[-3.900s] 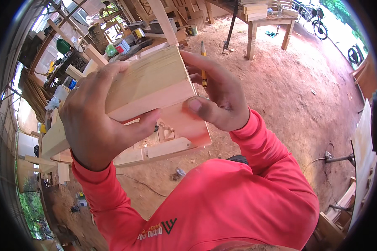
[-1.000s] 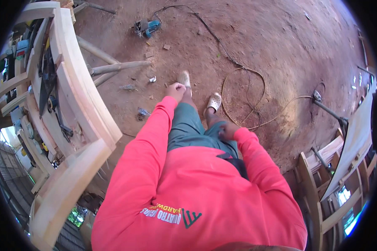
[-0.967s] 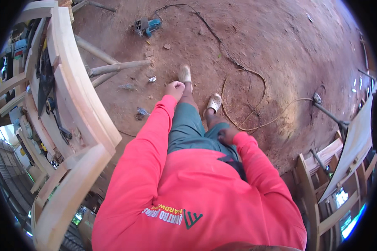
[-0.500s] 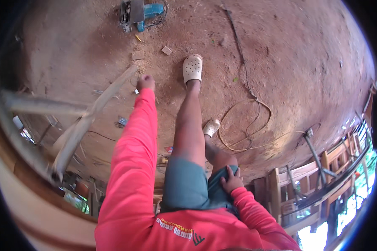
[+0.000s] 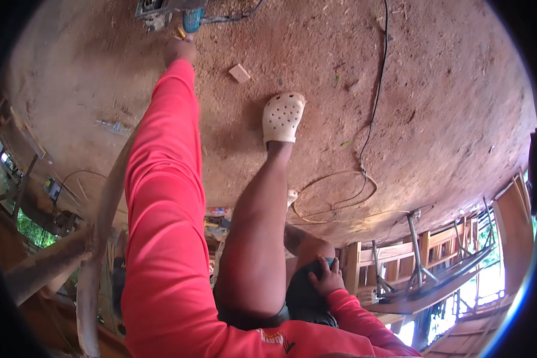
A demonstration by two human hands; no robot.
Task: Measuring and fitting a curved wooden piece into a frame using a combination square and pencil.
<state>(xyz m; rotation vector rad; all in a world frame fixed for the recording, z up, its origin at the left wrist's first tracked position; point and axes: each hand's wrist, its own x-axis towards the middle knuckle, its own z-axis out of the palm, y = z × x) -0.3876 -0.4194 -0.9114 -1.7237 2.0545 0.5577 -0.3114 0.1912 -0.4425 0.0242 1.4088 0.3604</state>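
My left hand reaches down to the dirt floor at the top, its fingers closed on a small yellow pencil. Just beyond it lies a teal and metal power tool with a cord, cut off by the frame's edge. A small wooden block rests right of my left arm. My right hand lies on the dark shorts at my right knee, fingers spread and holding nothing. My beige clog stands on the dirt in the middle.
A black cord and a looped orange cord lie on the dirt floor. Round poles stand close at my left. Wooden furniture frames and metal supports are at the lower right.
From holding a board over the bench, I have bent low over the floor. My left hand has moved forward onto the pencil that lay there; my right hand has settled on the knee.
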